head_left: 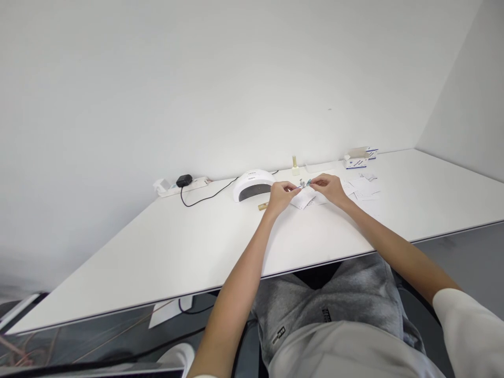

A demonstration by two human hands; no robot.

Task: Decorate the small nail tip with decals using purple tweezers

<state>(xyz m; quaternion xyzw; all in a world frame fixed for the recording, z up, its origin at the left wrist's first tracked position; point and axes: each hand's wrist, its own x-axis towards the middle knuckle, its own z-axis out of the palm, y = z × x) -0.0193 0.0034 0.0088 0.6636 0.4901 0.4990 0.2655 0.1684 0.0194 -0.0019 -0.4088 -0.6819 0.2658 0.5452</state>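
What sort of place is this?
Probably a plain indoor workroom, maybe set up for nail work: a long white table against a bare wall, a domed white lamp, a power strip and small boxes.

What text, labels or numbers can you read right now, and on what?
Nothing is legible.
Small boxes: blue print, too small.
Paper sheets: print too small.
White lamp: mark on top, blurred.
Grey trousers: black patches, blurred.
Small item between left hand and right hand: nothing visible.

A wide white table (177, 247) bears a white domed lamp (252, 185), a white power strip (195, 184), white paper slips (364, 187) and small white-and-blue boxes (359, 157).
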